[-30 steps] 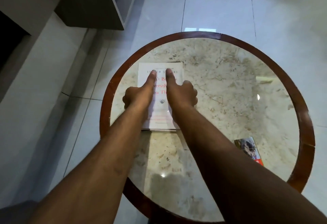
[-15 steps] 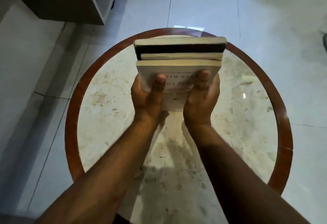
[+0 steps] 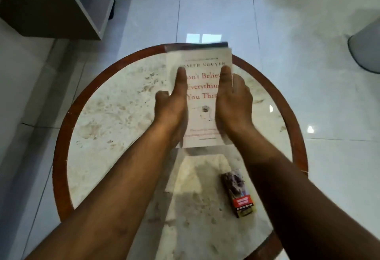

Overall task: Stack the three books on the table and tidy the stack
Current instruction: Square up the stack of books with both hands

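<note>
Now your stack of books (image 3: 202, 103) lies nearly flat again, its white cover facing up, where half a second ago you held it tipped with the page edges toward you. Your left hand (image 3: 170, 103) and right hand (image 3: 233, 100) clasp its two long sides, thumbs pressed flat on the cover, the other fingers hidden at the sides. A dark edge of a lower book peeks out at the far end. The stack sits over the far edge of the table (image 3: 67, 146), and motion blur keeps me from telling whether it touches the surface. The round top is mottled beige stone, glossy, ringed by a reddish-brown wooden rim. A small, dark, glossy rectangular pack (image 3: 238, 195) rests near the table's near right edge, back in view now.
</note>
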Tool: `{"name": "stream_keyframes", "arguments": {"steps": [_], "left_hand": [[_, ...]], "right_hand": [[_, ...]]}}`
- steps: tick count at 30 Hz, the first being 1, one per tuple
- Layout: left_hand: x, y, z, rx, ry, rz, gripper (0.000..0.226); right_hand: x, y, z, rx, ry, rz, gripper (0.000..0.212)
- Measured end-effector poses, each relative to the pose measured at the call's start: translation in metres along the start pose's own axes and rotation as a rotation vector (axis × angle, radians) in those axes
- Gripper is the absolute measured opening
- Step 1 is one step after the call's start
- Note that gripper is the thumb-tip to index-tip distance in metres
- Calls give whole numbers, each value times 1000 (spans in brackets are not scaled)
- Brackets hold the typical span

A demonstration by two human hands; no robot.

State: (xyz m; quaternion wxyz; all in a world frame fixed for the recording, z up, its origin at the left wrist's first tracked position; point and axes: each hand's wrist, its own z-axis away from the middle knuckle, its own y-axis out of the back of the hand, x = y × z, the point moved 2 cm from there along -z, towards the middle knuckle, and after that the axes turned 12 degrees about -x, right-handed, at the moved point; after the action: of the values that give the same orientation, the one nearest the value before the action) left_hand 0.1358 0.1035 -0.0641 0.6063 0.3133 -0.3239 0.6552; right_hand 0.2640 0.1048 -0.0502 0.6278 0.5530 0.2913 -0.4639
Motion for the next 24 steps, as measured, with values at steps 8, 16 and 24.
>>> {"name": "stream_keyframes", "arguments": {"steps": [8,16,24], "left_hand": [[-30,-69,-20,121,60,-436,58],[-45,-75,-26,233,-92,-669,60],[-79,-55,50,149,-318,-712,96]], "right_hand": [[51,68,-18,3,-257,117,39],[89,73,-25,76,-244,303,38],[103,105,42,209,-67,140,39]]}}
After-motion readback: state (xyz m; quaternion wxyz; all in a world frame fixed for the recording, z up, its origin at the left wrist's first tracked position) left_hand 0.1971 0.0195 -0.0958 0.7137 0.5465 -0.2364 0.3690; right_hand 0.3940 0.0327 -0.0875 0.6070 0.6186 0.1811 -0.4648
